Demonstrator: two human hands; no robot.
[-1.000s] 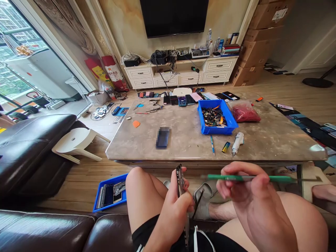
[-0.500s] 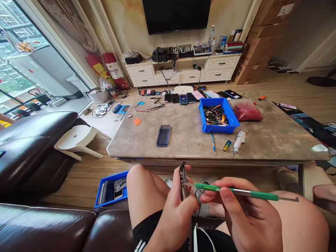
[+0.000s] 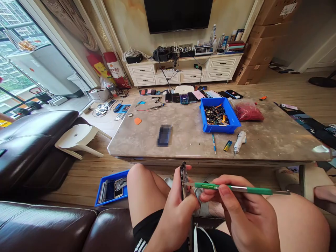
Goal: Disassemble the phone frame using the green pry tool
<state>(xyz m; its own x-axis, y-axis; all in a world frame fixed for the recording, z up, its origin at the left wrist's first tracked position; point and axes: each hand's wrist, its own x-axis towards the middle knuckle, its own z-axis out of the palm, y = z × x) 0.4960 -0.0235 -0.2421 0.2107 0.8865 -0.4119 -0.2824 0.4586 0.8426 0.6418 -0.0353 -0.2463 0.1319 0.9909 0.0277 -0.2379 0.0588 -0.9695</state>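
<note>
From my head camera, my left hand clenches a dark smartphone, which stands on its edge with its lower part hidden behind my fingers. My right hand pinches a green-handled pry tool between thumb and fingers, its pointed metal tip right at the phone's edge. I can't tell whether they touch. Both hands are above my lap, just short of the marble table.

Small print runs along the tool's handle, but I can't read it. The red-and-yellow sack by the wall has printed characters, too small to make out. My black shorts have three white stripes. A digital scale sits on the white cabinet under the wall-mounted TV.

On the table, a blue parts bin is heaped with small mixed electronic parts. Beside it lies a red plastic bag of something I can't identify. On the floor to my left, a blue tray holds phone parts. A row of phones lines the far table edge. The phone lying nearest me on the table is pixelated, so no detail shows.
</note>
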